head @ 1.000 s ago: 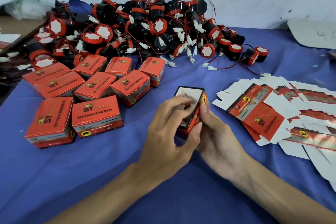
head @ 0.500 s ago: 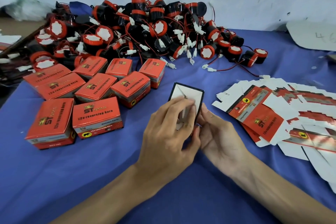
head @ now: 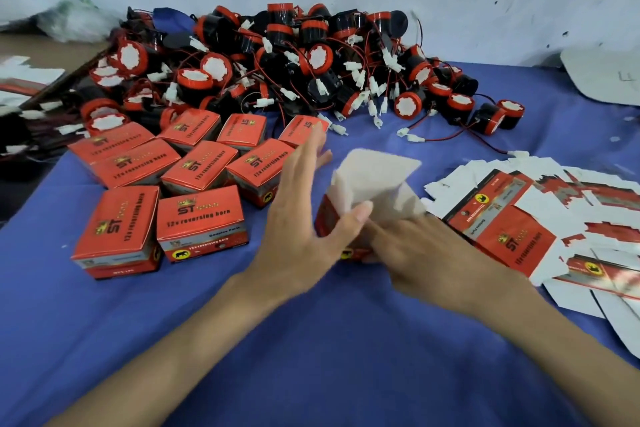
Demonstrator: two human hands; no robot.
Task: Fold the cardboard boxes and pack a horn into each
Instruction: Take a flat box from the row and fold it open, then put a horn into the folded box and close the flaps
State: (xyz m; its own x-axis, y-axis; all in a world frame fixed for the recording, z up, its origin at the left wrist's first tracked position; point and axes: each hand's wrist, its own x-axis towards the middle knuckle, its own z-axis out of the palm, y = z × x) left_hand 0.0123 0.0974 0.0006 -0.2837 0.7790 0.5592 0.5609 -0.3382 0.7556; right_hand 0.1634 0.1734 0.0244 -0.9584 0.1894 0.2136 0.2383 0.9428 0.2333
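Item: half-folded box [head: 374, 184], mid-tabletop [head: 346, 357], white flaps up, base hidden behind the hands. Left hand [head: 301, 218] was blurred, fingers straight, holding nothing. Right hand [head: 415, 246] gripped the box low. Flat blanks [head: 512, 229] ran off the right edge; bare cloth lay nearest.

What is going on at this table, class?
A person is part-way through folding a red and white cardboard box: the right hand grips it low down, white flaps up and open, while the left hand is spread open beside it. To the left sit closed red cardboard boxes, to the right flat printed cardboard blanks, and behind lies a pile of red and black horns.
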